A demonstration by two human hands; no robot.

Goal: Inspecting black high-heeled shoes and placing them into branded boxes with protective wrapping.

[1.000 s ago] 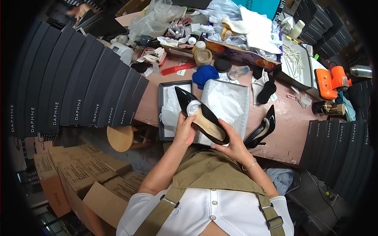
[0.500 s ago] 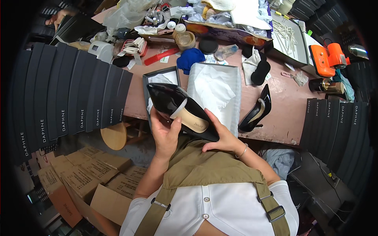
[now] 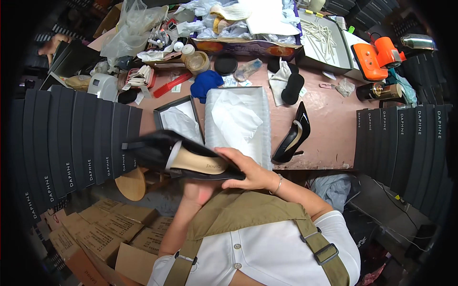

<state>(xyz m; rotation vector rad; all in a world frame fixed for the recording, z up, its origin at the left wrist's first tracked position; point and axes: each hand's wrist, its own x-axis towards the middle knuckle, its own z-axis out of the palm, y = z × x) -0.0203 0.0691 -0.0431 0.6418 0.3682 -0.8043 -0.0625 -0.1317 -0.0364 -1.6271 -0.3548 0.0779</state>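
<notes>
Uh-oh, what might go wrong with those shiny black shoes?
The held shoe is up in the air, so it might drop if the right hand slips. Its pointy toe aims toward the stacked dark boxes and could bump them. The other shoe rests near the table's front edge; a nudge might knock it off.
</notes>
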